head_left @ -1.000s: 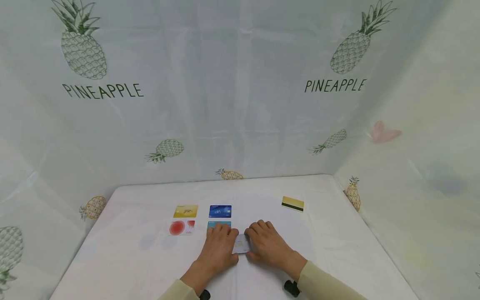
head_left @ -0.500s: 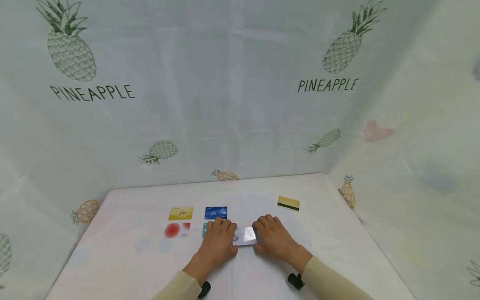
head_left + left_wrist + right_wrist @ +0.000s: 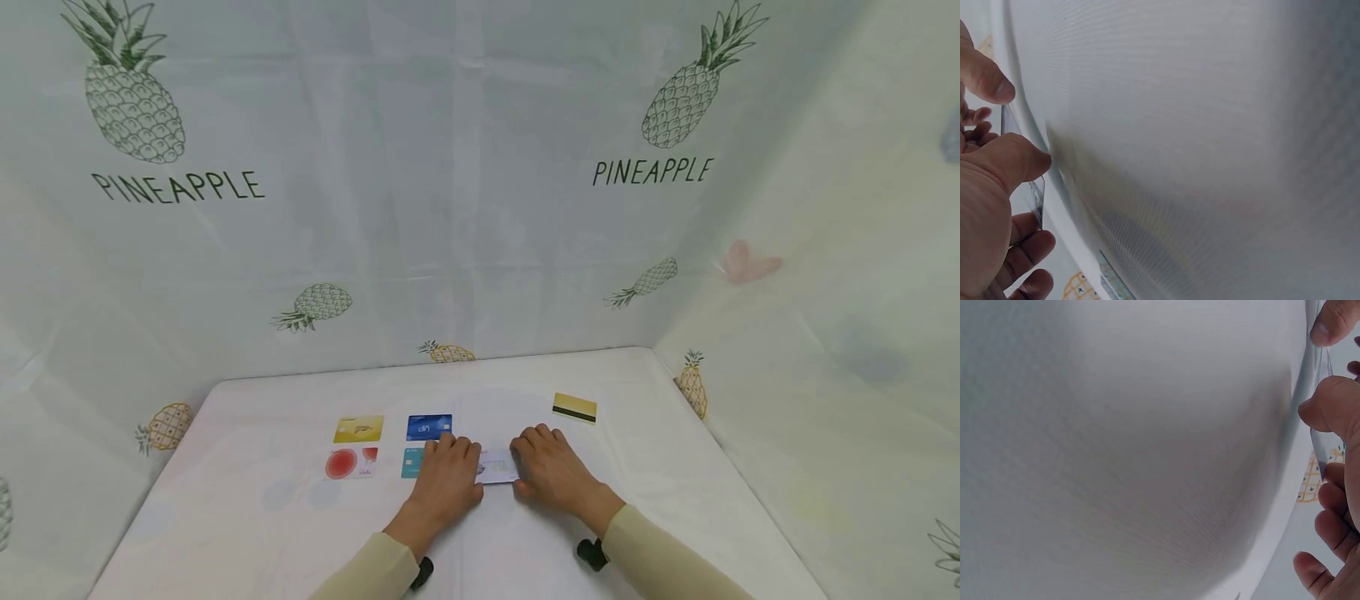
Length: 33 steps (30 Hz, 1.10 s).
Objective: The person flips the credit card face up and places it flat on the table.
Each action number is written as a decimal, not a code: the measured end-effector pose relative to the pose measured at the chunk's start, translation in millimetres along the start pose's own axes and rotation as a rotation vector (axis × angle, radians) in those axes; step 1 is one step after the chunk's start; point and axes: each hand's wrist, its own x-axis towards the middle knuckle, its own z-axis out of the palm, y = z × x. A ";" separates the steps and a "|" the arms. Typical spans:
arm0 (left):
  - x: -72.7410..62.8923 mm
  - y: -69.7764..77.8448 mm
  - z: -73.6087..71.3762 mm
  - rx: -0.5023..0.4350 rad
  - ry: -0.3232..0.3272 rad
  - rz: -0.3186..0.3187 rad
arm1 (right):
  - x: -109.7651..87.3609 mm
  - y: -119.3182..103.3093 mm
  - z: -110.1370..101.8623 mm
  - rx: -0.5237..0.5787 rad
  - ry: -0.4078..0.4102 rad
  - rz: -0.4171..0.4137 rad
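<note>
A pale whitish card (image 3: 497,467) with printing on it spans the space between both hands in the head view. My left hand (image 3: 450,479) pinches its left end between thumb and fingers. At its right end, my right hand (image 3: 551,471) does the same with curled fingers. In the right wrist view the card (image 3: 1318,450) shows edge-on behind the right thumb (image 3: 1330,405), tilted and close over the table. The left thumb (image 3: 1022,156) lies along the card's edge in the left wrist view. Part of a teal card (image 3: 412,462) is covered by the left hand.
Left of the hands lie a gold card (image 3: 358,428), a white card with a red circle (image 3: 351,463) and a blue card (image 3: 429,427). A gold card with a black stripe (image 3: 574,407) lies at the back right. The white-covered table (image 3: 247,500) meets a pineapple-print curtain (image 3: 465,208).
Both hands have shifted slightly rightward and away over the table with the pale card. They stand a little farther apart, showing more of it. The head view has turned slightly.
</note>
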 end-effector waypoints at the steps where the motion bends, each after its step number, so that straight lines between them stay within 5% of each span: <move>1: 0.5 0.0 0.7 0.005 0.002 0.001 | 0.0 0.4 0.4 -0.003 0.002 -0.001; 14: -1.9 9.9 2.3 0.075 0.018 0.032 | -3.8 0.5 5.5 -0.014 0.019 0.062; 21: -12.7 30.9 -8.0 0.048 -0.127 0.139 | -20.9 -16.3 2.3 -0.047 -0.012 0.007; 26: -12.9 38.1 -6.0 -0.069 -0.275 0.112 | -28.7 -21.5 -1.2 -0.083 -0.093 -0.047; 33: -2.7 35.8 -2.9 -0.093 -0.288 0.101 | -23.3 -19.8 -0.7 -0.075 -0.163 -0.004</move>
